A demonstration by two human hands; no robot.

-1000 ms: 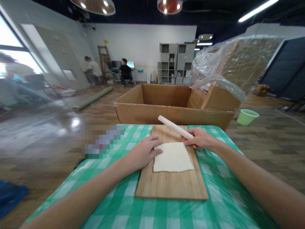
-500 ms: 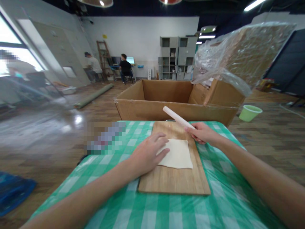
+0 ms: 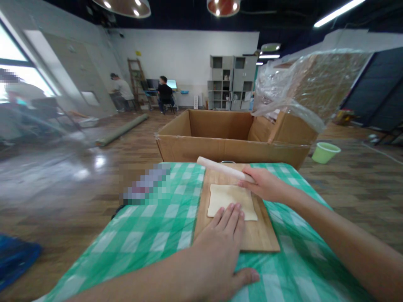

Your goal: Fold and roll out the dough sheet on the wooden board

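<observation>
A pale square sheet of dough (image 3: 231, 197) lies on a wooden cutting board (image 3: 261, 237) on a green-and-white checked tablecloth (image 3: 157, 239). My left hand (image 3: 225, 243) lies flat and open on the board's near part, its fingertips touching the dough's near edge. My right hand (image 3: 262, 184) is closed around one end of a white rolling pin (image 3: 218, 167). The pin lies almost level across the far edge of the board, just beyond the dough.
A large open cardboard box (image 3: 226, 138) stands right behind the table. At its right is a second box wrapped in clear plastic (image 3: 311, 84). A green bucket (image 3: 325, 152) sits on the wooden floor to the right. Two people sit at a far desk (image 3: 157, 94).
My left hand has moved from the dough's left side to its near edge and lies flat. The rolling pin has come down from a raised tilt to nearly level over the board's far edge.
</observation>
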